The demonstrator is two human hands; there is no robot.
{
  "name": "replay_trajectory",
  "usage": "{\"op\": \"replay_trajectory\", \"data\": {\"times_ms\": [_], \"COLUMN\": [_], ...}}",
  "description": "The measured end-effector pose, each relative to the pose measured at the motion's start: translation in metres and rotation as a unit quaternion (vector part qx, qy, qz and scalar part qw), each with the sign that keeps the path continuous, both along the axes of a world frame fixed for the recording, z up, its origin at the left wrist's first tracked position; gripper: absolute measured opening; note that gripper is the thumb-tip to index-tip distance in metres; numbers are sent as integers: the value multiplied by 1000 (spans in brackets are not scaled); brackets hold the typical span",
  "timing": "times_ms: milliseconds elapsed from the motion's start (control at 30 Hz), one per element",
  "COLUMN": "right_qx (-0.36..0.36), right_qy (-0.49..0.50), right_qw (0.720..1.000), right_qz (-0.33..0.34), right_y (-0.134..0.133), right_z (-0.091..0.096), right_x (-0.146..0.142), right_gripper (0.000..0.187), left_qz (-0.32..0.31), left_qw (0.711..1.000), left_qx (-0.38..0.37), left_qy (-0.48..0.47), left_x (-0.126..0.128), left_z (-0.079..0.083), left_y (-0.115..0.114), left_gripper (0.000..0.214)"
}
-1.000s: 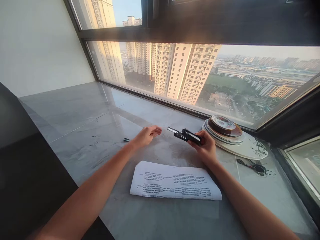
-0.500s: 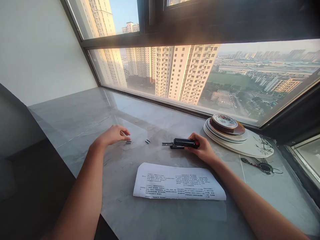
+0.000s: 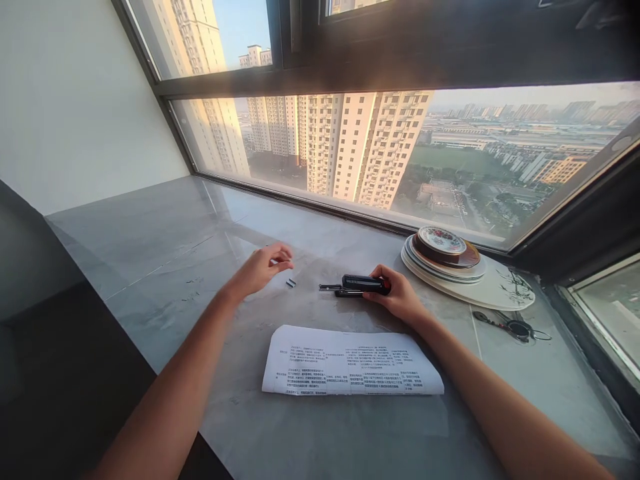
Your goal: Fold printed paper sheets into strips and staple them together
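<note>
Stapler [image 3: 353, 284] in right hand [image 3: 394, 289], tray [image 3: 328, 288] jutting out, contents unclear

In front of me I see a dark window frame [image 3: 350, 80], behind which tall pale buildings [image 3: 370, 150] stand in warm light under blue sky [image 3: 245, 27], while on my left a white wall [image 3: 85, 100] meets the shiny grey counter [image 3: 350, 437].

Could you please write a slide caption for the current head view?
Right hand holding a black stapler, left hand near staples, printed paper in front.
</note>
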State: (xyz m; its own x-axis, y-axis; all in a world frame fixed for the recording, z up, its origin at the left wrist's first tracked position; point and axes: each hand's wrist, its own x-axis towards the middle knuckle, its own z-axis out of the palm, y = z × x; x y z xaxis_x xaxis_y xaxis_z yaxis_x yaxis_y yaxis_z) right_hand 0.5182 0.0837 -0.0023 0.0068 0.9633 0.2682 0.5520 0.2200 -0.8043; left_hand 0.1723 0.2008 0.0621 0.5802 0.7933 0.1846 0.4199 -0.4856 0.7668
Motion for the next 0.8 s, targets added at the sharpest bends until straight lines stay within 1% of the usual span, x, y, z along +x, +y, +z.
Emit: {"op": "replay_trajectory", "data": {"times_ms": [67,133,167,233,300,333,433,500,600,800], "right_qx": [0,0,-1,1,8,11,13,13,13,11], "right_qy": [5,11,13,8,-7,-13,-20,-21,-20,-28], "right_qw": [1000,1000,1000,1000,1000,1000,1000,1000,1000,999], "right_qz": [0,4,7,8,4,2,5,6,6,12], "right_y": [0,0,0,0,0,0,0,0,0,1], "right_z": [0,0,0,-1,-1,-1,-1,0,1,-1], "right_x": [0,0,0,0,1,1,1,1,0,1], "right_gripper": [35,36,36,36,35,35,33,33,34,34], "left_qz": [-43,-53,-47,-38,-44,-50,-53,-47,-47,-77], "left_qw": [996,986,979,969,970,975,987,986,987,985], "left_qx": [4,-15,-38,-76,-80,-61,46,91,80,63], "left_qy": [-81,-158,-193,-230,-225,-208,-146,-129,-129,-141], "left_x": [32,58,66,76,78,77,76,76,77,72], "left_z": [-6,-19,-26,-41,-50,-52,-51,-48,-49,-61], "left_y": [-7,-11,-12,-13,-14,-16,-23,-26,-27,-22], "left_gripper": [29,31,32,34,36,35,27,22,18,19]}}
